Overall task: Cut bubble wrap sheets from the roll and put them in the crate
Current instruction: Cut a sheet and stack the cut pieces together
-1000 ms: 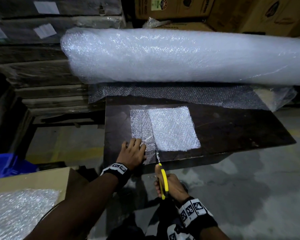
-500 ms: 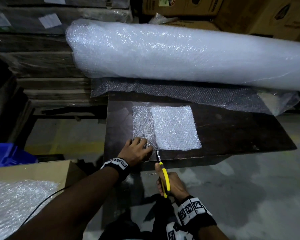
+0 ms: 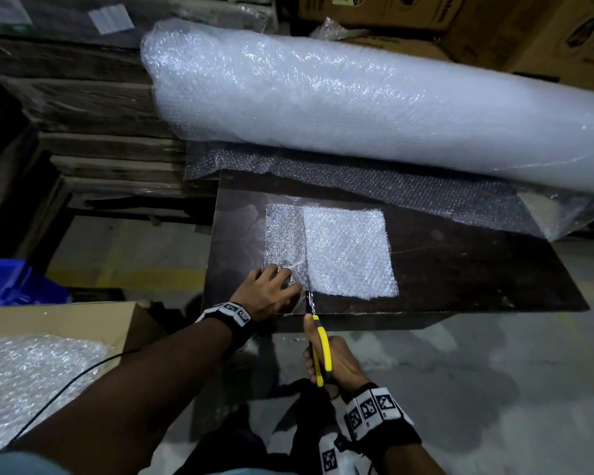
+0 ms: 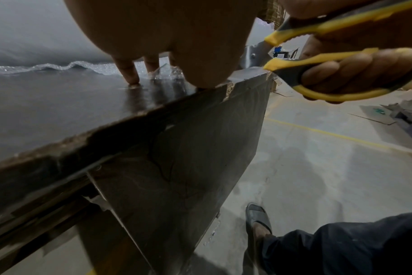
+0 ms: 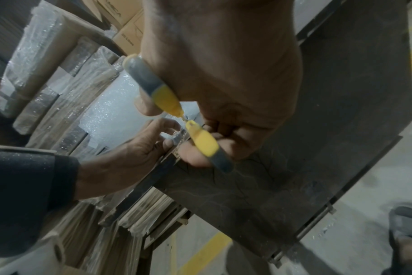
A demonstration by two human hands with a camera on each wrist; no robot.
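Observation:
A big bubble wrap roll (image 3: 374, 108) lies across the back of a dark table (image 3: 460, 269). A small bubble wrap sheet (image 3: 330, 250) lies flat near the table's front edge, thicker and whiter on its right part. My left hand (image 3: 271, 293) presses its near-left corner down with spread fingers (image 4: 129, 73). My right hand (image 3: 333, 358) grips yellow-handled scissors (image 3: 319, 344), seen also in the right wrist view (image 5: 176, 119). Their blades sit at the sheet's near edge, just right of my left hand. A cardboard crate (image 3: 59, 341) at lower left holds bubble wrap.
A blue bin (image 3: 11, 279) stands on the floor at left. Wrapped board stacks (image 3: 83, 108) and cardboard boxes (image 3: 494, 22) rise behind the table. Grey concrete floor (image 3: 494, 389) with yellow lines lies to the right. My sandalled foot (image 4: 258, 219) stands below the table's edge.
The scissors have edged slightly forward into the sheet's near edge. My left hand has slid a little right, closer to the blades. The head view has shifted slightly.

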